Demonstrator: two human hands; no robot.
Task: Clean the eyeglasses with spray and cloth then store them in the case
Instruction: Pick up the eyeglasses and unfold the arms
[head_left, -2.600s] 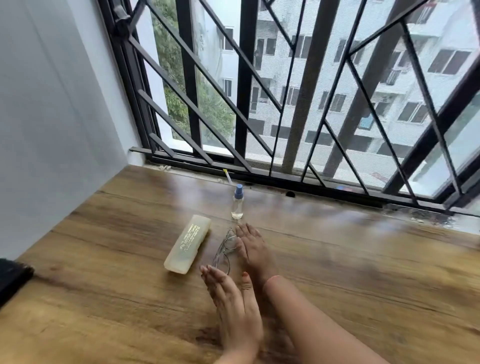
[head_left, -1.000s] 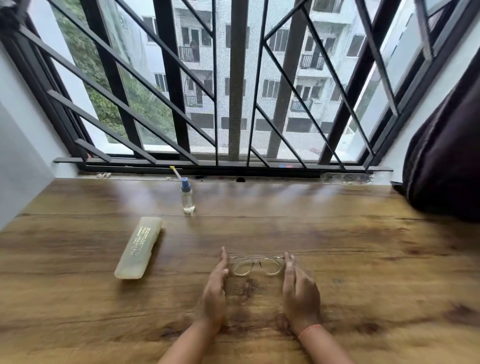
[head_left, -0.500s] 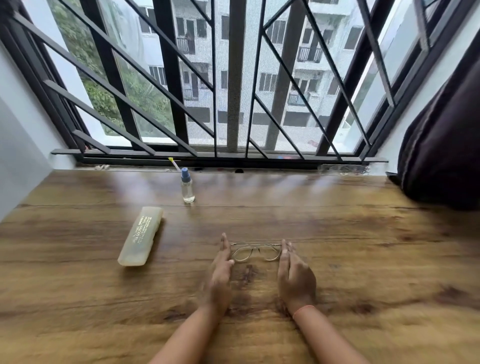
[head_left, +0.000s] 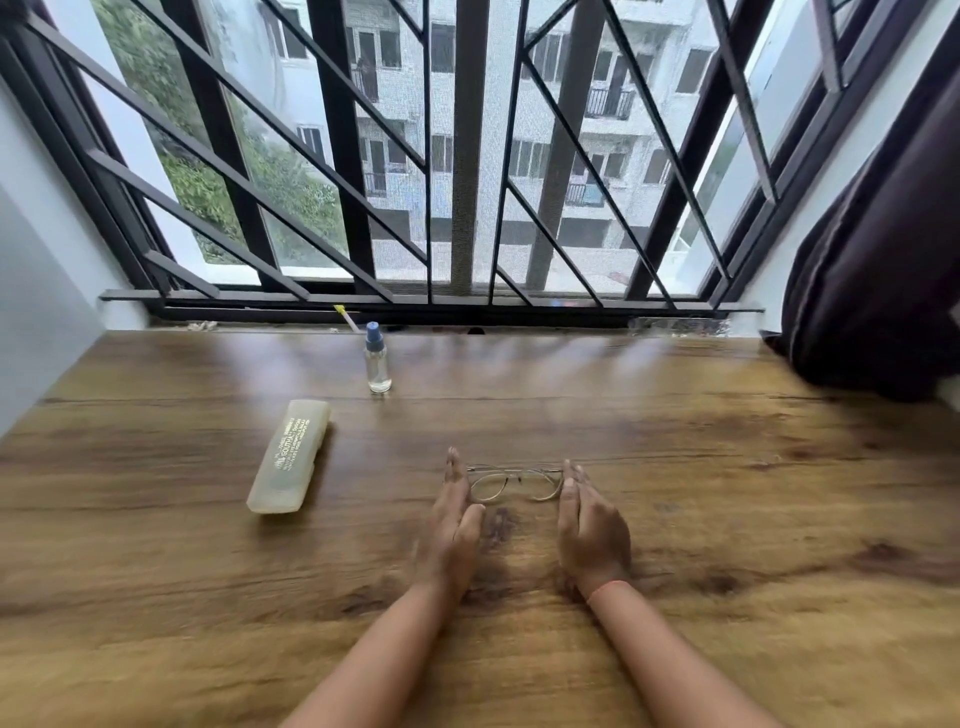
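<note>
Barely begun, I judge: thin gold wire-rimmed eyeglasses (head_left: 514, 480) lie on the wooden bench (head_left: 727, 493) between left hand (head_left: 451, 525) and right hand (head_left: 589, 525), fingers straight, holding nothing. Left of them, clear blue-capped spray bottle (head_left: 377, 364) and closed pale plastic case (head_left: 290, 456) untouched; no cloth seen.

A brown wood-grain tabletop (head_left: 727, 467) is spread across the near and middle ground, and daylight is reflected in pale streaks along its far edge. The far side is closed by a wide window, barred by a dark metal grille of upright and diagonal bars (head_left: 469, 156). A pale multi-storey apartment block (head_left: 623, 135) and green foliage (head_left: 291, 192) are seen through it. A plain white wall (head_left: 31, 291) is set at the left, and a dark brown curtain (head_left: 883, 260) is gathered at the right.
</note>
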